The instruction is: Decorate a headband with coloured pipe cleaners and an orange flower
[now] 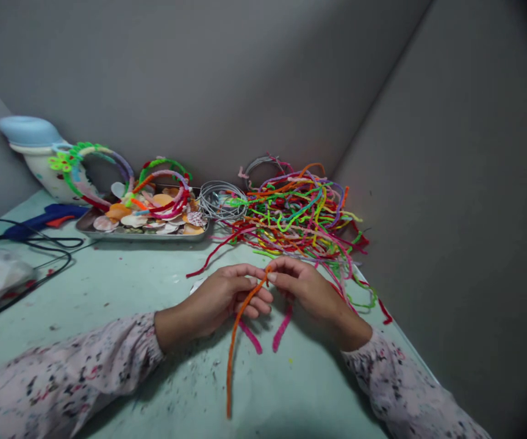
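Observation:
Between my two hands is an orange pipe cleaner (232,360), its long end hanging down toward me. My left hand (224,296) has thumb and forefinger pinched on it near the top, the other fingers curled loosely below. The fingertips of my right hand (307,289) close on its upper end, where a short dark bit shows. Below the hands, two ends of a pink pipe cleaner (282,329) stick out; its upper part is hidden behind the hands, so I cannot tell whether it is held.
A tangled heap of coloured pipe cleaners (300,210) lies behind my hands, beside a coil of grey wire (222,200). Left of it, a metal tray (149,236) holds shells and fuzzy headbands (129,164). A blue glue gun (39,221), black cord (69,256) and blue-lidded bottle (46,158) stand farther left.

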{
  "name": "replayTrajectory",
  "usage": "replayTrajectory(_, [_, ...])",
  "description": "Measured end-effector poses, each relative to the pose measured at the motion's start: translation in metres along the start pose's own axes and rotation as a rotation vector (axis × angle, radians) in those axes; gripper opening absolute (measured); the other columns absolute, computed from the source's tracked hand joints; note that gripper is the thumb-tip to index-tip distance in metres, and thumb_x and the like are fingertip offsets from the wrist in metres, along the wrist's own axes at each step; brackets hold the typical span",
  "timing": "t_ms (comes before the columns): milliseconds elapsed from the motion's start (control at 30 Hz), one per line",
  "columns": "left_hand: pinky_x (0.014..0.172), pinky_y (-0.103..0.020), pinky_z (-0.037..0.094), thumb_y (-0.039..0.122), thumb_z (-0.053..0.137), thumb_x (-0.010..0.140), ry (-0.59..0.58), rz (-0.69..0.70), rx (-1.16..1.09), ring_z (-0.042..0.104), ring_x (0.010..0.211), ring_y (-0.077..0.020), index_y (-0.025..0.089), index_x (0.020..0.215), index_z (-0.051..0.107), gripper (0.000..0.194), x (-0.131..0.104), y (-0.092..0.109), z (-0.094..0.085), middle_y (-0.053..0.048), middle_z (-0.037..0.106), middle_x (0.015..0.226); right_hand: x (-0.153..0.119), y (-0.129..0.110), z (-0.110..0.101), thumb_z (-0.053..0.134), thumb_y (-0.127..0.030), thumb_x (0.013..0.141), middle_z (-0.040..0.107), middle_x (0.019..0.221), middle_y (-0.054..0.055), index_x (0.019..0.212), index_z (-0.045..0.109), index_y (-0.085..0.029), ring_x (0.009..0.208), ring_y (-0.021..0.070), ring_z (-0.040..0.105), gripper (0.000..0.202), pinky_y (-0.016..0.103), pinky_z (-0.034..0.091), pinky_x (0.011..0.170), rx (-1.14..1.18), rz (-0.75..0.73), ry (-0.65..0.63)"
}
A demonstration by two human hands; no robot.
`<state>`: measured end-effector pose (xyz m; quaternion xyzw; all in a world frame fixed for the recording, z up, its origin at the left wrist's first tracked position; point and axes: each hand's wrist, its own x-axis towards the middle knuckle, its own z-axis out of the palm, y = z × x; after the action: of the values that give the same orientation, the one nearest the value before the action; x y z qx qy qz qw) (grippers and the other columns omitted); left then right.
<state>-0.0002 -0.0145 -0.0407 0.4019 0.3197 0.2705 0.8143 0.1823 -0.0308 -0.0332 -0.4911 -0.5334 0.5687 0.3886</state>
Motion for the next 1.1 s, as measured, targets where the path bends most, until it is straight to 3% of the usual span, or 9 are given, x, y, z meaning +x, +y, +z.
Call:
replayTrajectory(167, [0.056, -0.019, 0.040, 0.019, 0.065, 0.079, 0.050, 0.112, 0.160, 0.053, 0.056, -0.0062, 0.015, 0.092, 0.063, 0.014, 0.0019, -0.0027, -0.0035, -0.001, 0.061, 0.075, 0.0020, 0.0034, -0.0065, 0.069, -0.028, 0.074, 0.046, 0.061, -0.006, 0.086, 0.063, -0.017, 0.048, 0.0047, 0.036, 0.017, 0.021, 0.021, 0.043, 0.252, 0.090, -0.093])
replayTrajectory(333, [0.061, -0.021, 0.040, 0.021, 0.069, 0.077, 0.111, 0.223, 0.324, 0.053, 0.068, -0.0087, 0.015, 0.097, 0.064, 0.022, 0.0022, -0.0025, -0.0038, -0.005, 0.064, 0.092, 0.0022, 0.0065, -0.0045, 0.071, -0.028, 0.073, 0.047, 0.063, -0.005, 0.087, 0.064, -0.017, 0.047, 0.0040, 0.036, 0.019, 0.020, 0.018, 0.041, 0.287, 0.129, -0.110])
replayTrajectory(533, [0.053, -0.021, 0.038, 0.023, 0.068, 0.078, 0.064, 0.211, 0.244, 0.051, 0.062, -0.0085, 0.015, 0.104, 0.057, 0.030, 0.0021, -0.0011, -0.0036, -0.005, 0.062, 0.087, -0.0005, 0.0030, 0.0010, 0.068, -0.030, 0.076, 0.046, 0.058, -0.006, 0.087, 0.065, -0.016, 0.046, 0.0049, 0.034, 0.018, 0.020, 0.017, 0.042, 0.192, 0.095, -0.069])
replayTrajectory(733, [0.048, -0.019, 0.030, 0.031, 0.069, 0.078, -0.012, 0.149, 0.137, 0.049, 0.055, -0.0066, 0.016, 0.100, 0.059, 0.029, 0.0013, -0.0025, -0.0041, 0.000, 0.056, 0.073, -0.0015, 0.0033, 0.0003, 0.067, -0.030, 0.077, 0.045, 0.056, -0.007, 0.090, 0.064, -0.017, 0.043, 0.0043, 0.029, 0.020, 0.021, 0.013, 0.040, 0.218, 0.136, -0.121])
replayTrajectory(900, [0.045, -0.018, 0.022, 0.030, 0.072, 0.076, -0.031, 0.083, 0.103, 0.037, 0.050, -0.0031, 0.015, 0.097, 0.062, 0.028, -0.0001, -0.0005, -0.0028, 0.003, 0.049, 0.069, -0.0013, 0.0060, 0.0000, 0.066, -0.030, 0.078, 0.043, 0.057, -0.007, 0.091, 0.063, -0.017, 0.043, 0.0039, 0.028, 0.019, 0.021, 0.013, 0.040, 0.224, 0.133, -0.138])
replayTrajectory(1100, [0.044, -0.018, 0.022, 0.031, 0.071, 0.076, 0.098, 0.172, 0.187, 0.037, 0.050, -0.0043, 0.014, 0.096, 0.065, 0.028, 0.0048, -0.0023, -0.0070, 0.002, 0.050, 0.068, -0.0013, 0.0039, 0.0009, 0.066, -0.034, 0.078, 0.046, 0.064, -0.006, 0.092, 0.060, -0.019, 0.051, 0.0061, 0.038, 0.021, 0.020, 0.025, 0.046, 0.145, 0.053, -0.039])
